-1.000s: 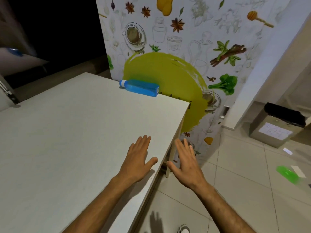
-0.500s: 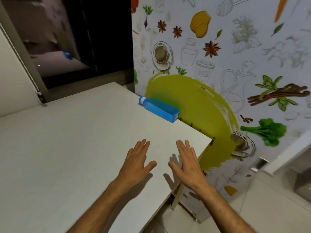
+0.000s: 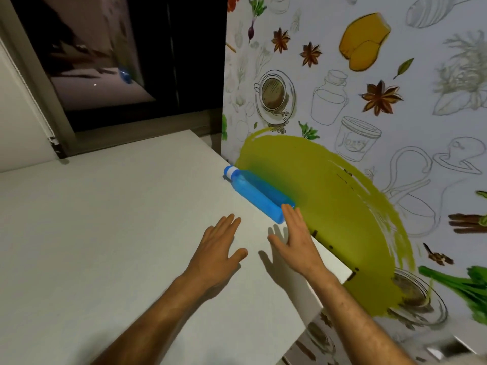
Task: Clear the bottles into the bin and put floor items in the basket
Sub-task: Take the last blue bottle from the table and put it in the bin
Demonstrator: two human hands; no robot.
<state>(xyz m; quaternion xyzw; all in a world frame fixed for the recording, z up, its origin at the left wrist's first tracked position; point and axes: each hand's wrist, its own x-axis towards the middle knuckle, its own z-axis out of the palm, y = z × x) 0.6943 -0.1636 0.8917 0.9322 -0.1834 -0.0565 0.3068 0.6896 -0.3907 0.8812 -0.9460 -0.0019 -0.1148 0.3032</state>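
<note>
Both hands flat and open, palms down, fingers spread, nothing held. Right hand (image 3: 295, 243) is over the far right part of the table (image 3: 105, 233), fingertips at the base end of the blue bottle (image 3: 257, 194); they overlap the bottle's bottom corner in view, cannot tell whether they actually touch it. Left hand (image 3: 220, 246) is just beside the right one, further in over the tabletop, thumb out toward the right hand, clear of the bottle. Shadows of both hands fall on the table surface right under them.

Bottle: translucent blue, white cap, lying on its side along the table's right edge, tight against the wall. Cap end points away from the person toward the far corner, base end nearest the hands. Contents blue; fill level not readable.

Table: plain white top, takes up most of the lower left of the view. Right edge runs diagonally along the wall; near corner visible just right of the right wrist.

Wall: patterned wallpaper (image 3: 369, 101) with kitchen drawings: star anise, jars, a cup, greens, plus a large olive-green patch (image 3: 342, 219) directly behind the bottle.

Far left: dark window (image 3: 131, 61) with a faint reflection, including a blue spot. White roller blind (image 3: 23, 122) at the left edge.
</note>
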